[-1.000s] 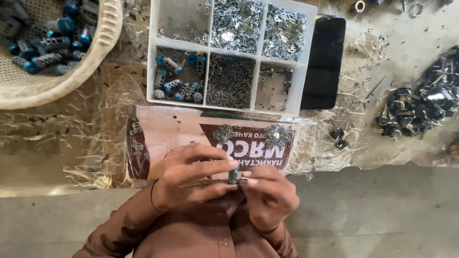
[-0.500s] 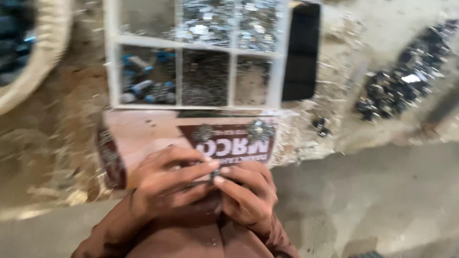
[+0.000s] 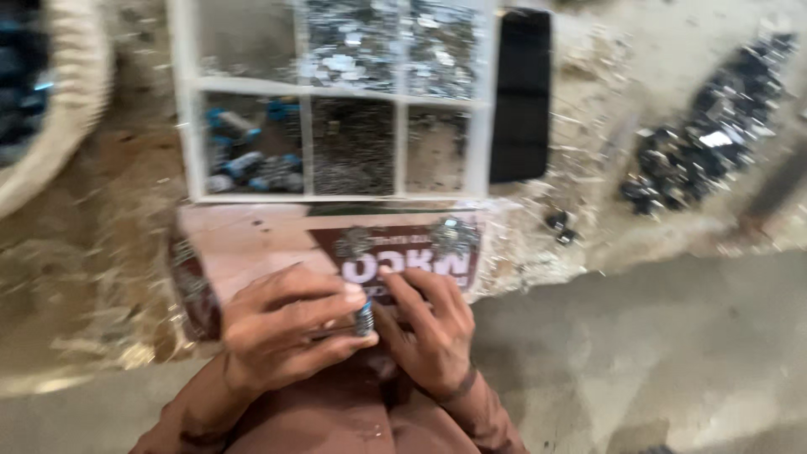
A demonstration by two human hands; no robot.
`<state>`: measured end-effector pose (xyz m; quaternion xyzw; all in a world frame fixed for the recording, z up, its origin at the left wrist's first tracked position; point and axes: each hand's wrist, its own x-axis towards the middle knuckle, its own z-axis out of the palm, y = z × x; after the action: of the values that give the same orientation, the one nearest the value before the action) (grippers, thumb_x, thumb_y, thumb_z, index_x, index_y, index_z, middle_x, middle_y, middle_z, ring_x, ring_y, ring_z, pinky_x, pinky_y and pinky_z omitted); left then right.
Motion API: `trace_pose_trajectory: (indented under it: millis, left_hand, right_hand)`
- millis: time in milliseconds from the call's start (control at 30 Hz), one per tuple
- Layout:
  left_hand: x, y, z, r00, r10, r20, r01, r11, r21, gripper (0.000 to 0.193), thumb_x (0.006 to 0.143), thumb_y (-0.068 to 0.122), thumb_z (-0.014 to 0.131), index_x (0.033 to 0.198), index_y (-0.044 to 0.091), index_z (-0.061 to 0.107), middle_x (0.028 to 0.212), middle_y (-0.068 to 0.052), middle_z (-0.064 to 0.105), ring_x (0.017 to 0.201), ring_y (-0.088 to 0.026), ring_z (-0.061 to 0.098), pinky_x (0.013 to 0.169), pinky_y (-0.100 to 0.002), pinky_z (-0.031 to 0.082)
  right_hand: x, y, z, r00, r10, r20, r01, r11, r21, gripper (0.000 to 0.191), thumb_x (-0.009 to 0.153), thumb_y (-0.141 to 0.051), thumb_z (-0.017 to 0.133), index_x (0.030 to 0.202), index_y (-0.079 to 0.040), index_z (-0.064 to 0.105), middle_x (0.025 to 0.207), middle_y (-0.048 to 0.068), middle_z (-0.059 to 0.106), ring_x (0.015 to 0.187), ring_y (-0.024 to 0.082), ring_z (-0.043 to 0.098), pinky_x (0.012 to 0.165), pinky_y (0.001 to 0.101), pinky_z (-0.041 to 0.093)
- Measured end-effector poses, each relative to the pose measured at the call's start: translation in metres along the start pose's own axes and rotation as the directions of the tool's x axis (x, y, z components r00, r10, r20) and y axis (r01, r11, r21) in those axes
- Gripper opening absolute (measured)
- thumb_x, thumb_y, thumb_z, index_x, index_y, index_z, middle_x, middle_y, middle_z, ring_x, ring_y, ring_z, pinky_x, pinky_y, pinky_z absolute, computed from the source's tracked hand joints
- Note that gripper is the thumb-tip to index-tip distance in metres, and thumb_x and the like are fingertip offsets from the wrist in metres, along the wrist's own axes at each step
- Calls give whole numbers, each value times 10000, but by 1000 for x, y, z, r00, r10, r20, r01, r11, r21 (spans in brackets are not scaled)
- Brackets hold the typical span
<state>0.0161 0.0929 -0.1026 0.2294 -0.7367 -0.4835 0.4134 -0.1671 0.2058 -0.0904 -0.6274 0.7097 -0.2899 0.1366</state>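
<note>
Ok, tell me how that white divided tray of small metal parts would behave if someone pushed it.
The white divided tray looks rigid, so it would probably slide as one piece. Its compartments hold heaps of small metal parts, so it is likely heavy for its size. The debris-strewn surface beneath may drag, and a sharp shove could scatter parts over the dividers.

Your hands meet on the cardboard box [image 3: 252, 252]; the divided tray [image 3: 189, 126] lies at twelve o'clock behind it, the phone [image 3: 521, 92] at one, the basket [image 3: 59, 126] at ten.

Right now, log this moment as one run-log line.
left hand: pinching small metal part | right hand: fingers on part | under hands: cardboard box | beyond: white divided tray
</note>
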Motion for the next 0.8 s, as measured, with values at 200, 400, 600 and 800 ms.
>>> trace_pose_trajectory:
  millis: [200,400,600,800]
  left_hand:
    - [-4,4,-4,995,-93,-35,92,995,-26,458,748,140,955,1151,72,748,1105,-82,721,781,-148,698,649,-262,583]
    - [0,4,-4,999,-29,-36,29,1000,-2,481,762,153,955,1182,98,728,1131,-64,713,866,-186,726,714,-291,599]
    - [-1,3,-8,1000,6,-19,-5,999,52,459,774,161,937,1182,90,738,1116,-60,718,862,-206,729,711,-314,581]
    - [1,0,-3,996,90,17,-91,994,66,415,772,137,924,1145,91,748,1078,-58,730,814,-210,717,692,-319,565]
  right_hand:
    - [9,-7,4,995,30,91,-27,999,-33,762,655,-106,869,1375,-61,625,1134,110,615,987,311,600,872,428,514]
    - [13,-4,6,991,80,108,-77,997,-30,853,590,-120,852,1404,-77,604,1092,122,603,980,315,621,861,421,519]
    - [4,2,-6,976,174,133,-218,746,629,369,906,-60,719,1269,-4,692,1065,97,712,917,187,681,855,299,558]
    - [-14,5,0,946,266,185,-318,649,691,279,956,-135,745,1162,44,685,1020,91,716,909,149,662,807,277,535]
